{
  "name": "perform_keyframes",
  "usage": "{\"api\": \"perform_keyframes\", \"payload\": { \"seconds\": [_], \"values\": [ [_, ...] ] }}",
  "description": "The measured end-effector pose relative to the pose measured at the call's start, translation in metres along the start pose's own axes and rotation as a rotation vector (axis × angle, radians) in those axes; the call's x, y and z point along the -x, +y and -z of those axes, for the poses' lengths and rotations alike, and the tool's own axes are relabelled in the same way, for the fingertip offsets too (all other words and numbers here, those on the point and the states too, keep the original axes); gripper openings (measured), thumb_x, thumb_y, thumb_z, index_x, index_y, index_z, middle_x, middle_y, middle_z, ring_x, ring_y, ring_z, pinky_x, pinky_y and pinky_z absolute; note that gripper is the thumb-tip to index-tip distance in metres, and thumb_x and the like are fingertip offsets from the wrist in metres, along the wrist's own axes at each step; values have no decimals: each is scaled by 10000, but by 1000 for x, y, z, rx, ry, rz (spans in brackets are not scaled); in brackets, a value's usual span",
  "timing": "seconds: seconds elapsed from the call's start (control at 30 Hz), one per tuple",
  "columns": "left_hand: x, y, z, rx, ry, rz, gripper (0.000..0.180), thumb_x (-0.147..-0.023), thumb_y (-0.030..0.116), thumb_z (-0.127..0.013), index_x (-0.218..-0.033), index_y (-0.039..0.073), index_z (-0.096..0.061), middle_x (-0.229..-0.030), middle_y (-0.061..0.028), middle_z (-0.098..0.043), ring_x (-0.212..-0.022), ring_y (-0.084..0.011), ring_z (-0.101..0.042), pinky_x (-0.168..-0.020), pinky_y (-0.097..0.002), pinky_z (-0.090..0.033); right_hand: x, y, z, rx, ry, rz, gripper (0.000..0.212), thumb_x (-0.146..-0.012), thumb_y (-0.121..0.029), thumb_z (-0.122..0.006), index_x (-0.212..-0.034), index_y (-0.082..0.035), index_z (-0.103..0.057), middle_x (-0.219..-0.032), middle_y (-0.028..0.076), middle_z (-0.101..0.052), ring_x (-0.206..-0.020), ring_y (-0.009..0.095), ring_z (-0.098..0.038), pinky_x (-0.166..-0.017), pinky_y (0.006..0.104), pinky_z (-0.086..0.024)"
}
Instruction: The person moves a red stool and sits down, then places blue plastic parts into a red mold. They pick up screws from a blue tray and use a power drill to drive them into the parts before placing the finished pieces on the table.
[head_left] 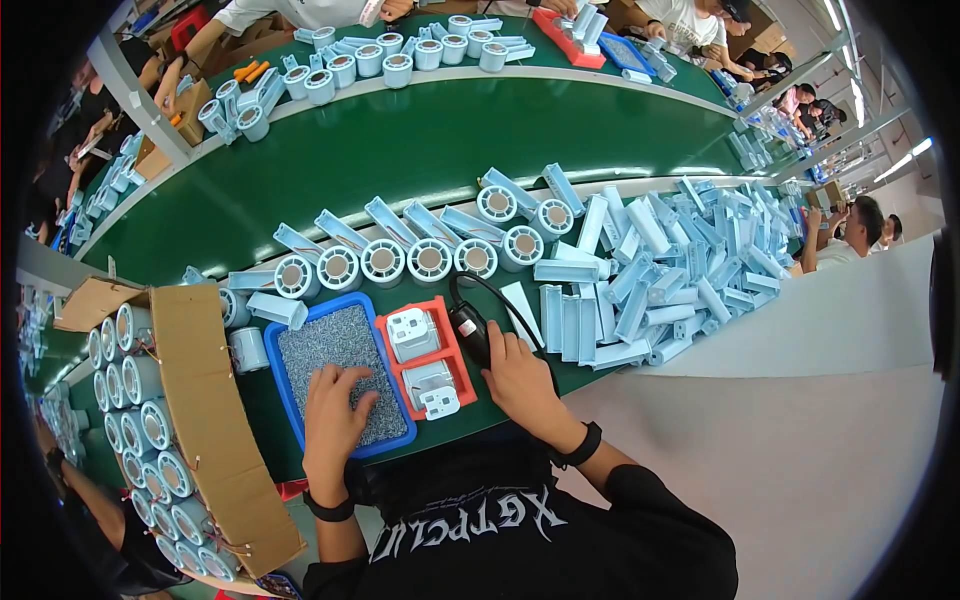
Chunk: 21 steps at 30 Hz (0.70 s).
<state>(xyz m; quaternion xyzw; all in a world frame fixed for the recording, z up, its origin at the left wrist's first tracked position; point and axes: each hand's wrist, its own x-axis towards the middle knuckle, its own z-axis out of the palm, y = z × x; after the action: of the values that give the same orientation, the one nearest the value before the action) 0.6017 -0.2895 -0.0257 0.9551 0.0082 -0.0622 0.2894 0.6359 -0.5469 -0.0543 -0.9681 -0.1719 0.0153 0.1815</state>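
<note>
My left hand [335, 420] hovers over a blue tray [287, 385] full of small grey metal pieces, probably screws. Its thumb stands apart from the bent fingers, and I see nothing between them. Wrapped around a black corded electric screwdriver [469, 332] is my right hand [522, 382], just right of a red fixture [464, 384]. Two compartments of that fixture each hold a white housing, an upper one [412, 333] and a lower one [432, 390]. The screwdriver's tip is not clear to me.
Light-blue round motor-like units [383, 261] with long arms line the bench behind the tray. A big heap of pale-blue channel-shaped parts [670, 270] lies at right. At left stands a cardboard box [215, 400] with stacked round units. Across the green belt [450, 130], other people work.
</note>
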Motion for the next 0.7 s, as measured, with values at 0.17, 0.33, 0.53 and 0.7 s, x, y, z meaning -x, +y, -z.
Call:
{"api": "perform_keyframes", "payload": {
  "seconds": [0.17, 0.33, 0.53, 0.7],
  "values": [
    [10, -10, -15, 63, -34, 35, 184, -706, 57, -670, -885, 62, -628, -728, -82, -495, -745, -251, -529, -621, -376, -403, -17, -5, 30, -300, -136, -90, 659, -663, -60, -654, -1256, -17, -369, -943, 145, -521, -777, 288, -561, -639, 337, -491],
    [7, -13, -17, 122, 54, -70, 120, -720, 20, -651, -837, 42, -645, -739, -99, -544, -661, -244, -555, -575, -343, -427, 2, 14, 66, -1056, 103, -88, 672, -665, -34, -638, -1269, -79, -346, -904, 106, -534, -703, 236, -573, -618, 341, -492],
    [10, -15, -20, 317, 213, -15, 116, -731, -50, -612, -824, 10, -650, -810, -115, -625, -674, -226, -601, -597, -283, -461, 7, -29, 114, -1216, 417, 473, 679, -751, -92, -674, -1294, -157, -270, -816, 87, -544, -622, 215, -565, -589, 354, -502],
    [12, -12, -24, 506, 240, -45, 121, -716, -70, -622, -818, -9, -642, -801, -112, -635, -676, -201, -607, -605, -274, -467, -6, -20, 92, -1399, 227, 573, 682, -738, -91, -702, -1266, -123, -273, -792, 132, -570, -645, 225, -571, -627, 345, -502]
  ]
}}
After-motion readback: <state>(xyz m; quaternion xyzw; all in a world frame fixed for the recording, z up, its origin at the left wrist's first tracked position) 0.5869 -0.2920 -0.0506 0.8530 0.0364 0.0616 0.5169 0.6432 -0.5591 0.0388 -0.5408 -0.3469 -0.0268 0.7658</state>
